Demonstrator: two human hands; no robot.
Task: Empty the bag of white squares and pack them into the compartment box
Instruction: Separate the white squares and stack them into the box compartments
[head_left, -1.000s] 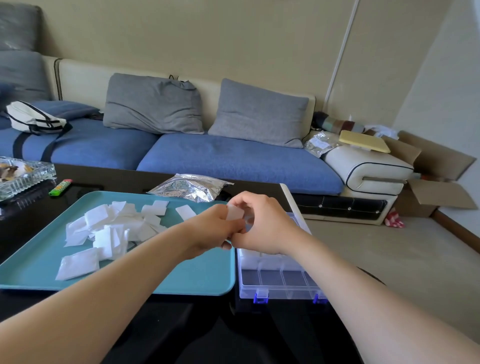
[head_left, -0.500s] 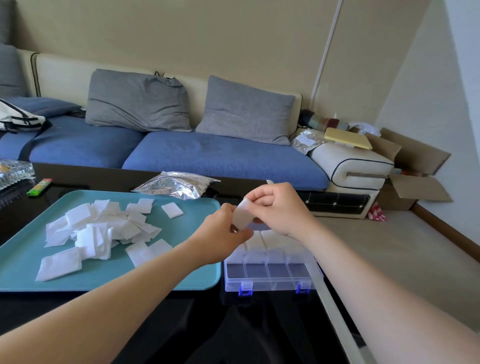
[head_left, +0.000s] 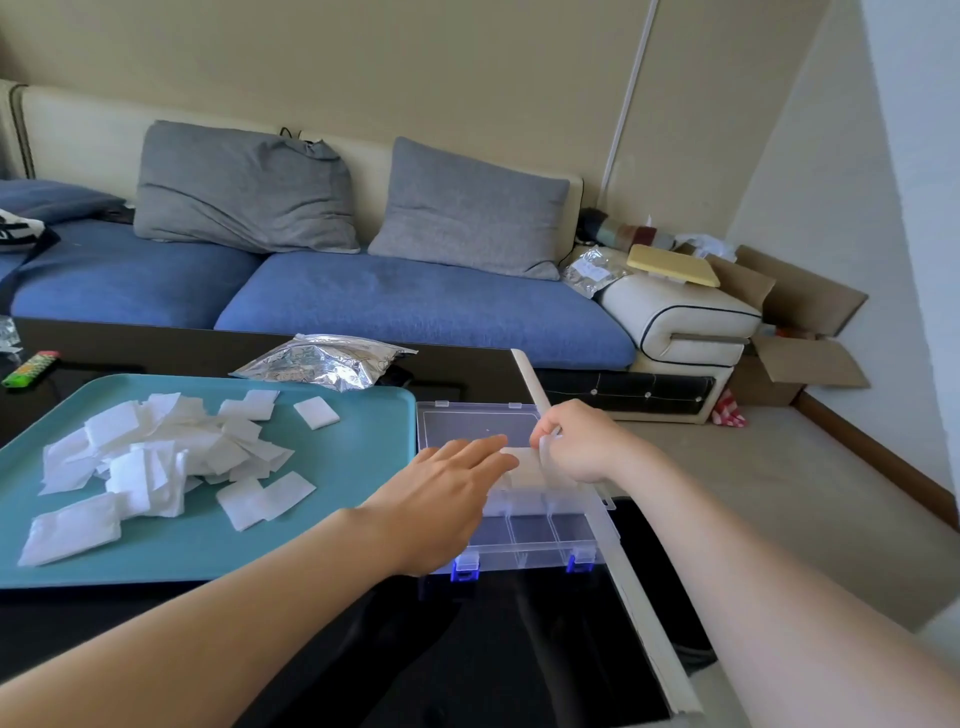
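A clear compartment box (head_left: 535, 540) with blue latches lies open on the black table, its lid flat behind it. My right hand (head_left: 576, 441) pinches a white square (head_left: 545, 449) and holds it down into a far compartment that has white squares (head_left: 524, 470) in it. My left hand (head_left: 447, 488) lies flat over the box's left side, fingers straight, tips touching those squares. A heap of loose white squares (head_left: 156, 457) lies on the teal tray (head_left: 322, 519) to the left. The silver foil bag (head_left: 322, 358) lies flat behind the tray.
A green lighter (head_left: 28, 369) lies at the table's far left. The table's pale right edge (head_left: 639, 597) runs just right of the box. Behind stands a blue sofa (head_left: 405, 306) with grey cushions, and cardboard boxes (head_left: 800, 358) are in the corner.
Both hands came down from in front of me to the box. My right hand lowered the white square into a compartment; my left hand let go of it and opened flat over the box.
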